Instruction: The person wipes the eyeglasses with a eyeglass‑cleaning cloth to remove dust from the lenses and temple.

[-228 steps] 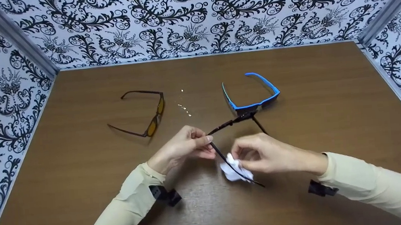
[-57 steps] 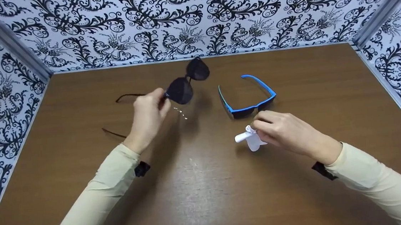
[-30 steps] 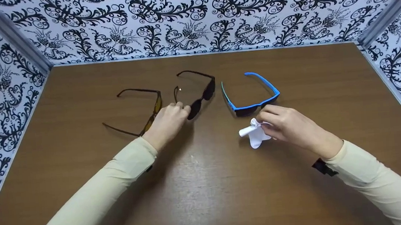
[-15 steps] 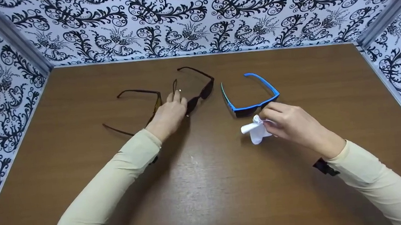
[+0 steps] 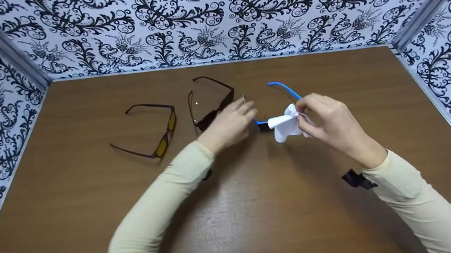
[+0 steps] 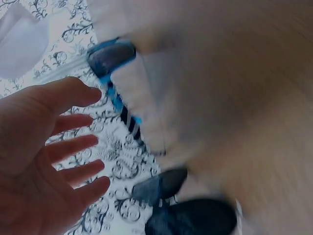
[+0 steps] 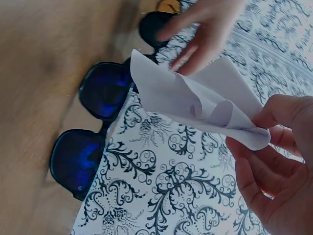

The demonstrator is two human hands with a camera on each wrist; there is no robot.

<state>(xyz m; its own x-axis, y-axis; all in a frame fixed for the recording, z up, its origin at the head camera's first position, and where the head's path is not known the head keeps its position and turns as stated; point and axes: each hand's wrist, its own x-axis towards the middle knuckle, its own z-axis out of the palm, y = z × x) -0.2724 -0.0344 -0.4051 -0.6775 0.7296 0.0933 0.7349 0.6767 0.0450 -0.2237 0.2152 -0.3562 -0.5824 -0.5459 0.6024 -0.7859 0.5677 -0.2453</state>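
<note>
My right hand [image 5: 330, 124] pinches a crumpled white cloth [image 5: 286, 127] between thumb and fingers. Cloth and hand overlap the blue-framed sunglasses [image 5: 285, 88], hiding much of their front; their dark lenses [image 7: 80, 159] show in the right wrist view. My left hand [image 5: 231, 122] is over the table between these and the black sunglasses [image 5: 227, 99], fingers spread and nothing held. In the left wrist view that hand's thumb [image 6: 80, 93] and fingers are extended, pointing toward the blue pair. The black sunglasses stand with temples unfolded, partly behind the left hand.
Amber-lensed glasses [image 5: 162, 147] with unfolded temples stand to the left on the brown wooden table [image 5: 73, 186]. A small shiny speck [image 5: 196, 103] lies between the black temples. Patterned white panels [image 5: 217, 26] border the table at the back and sides.
The black sunglasses, earlier held in my left hand beside the cloth, were set down between the other pairs. My left hand let go and moved right; the right hand raised the cloth toward the blue sunglasses.
</note>
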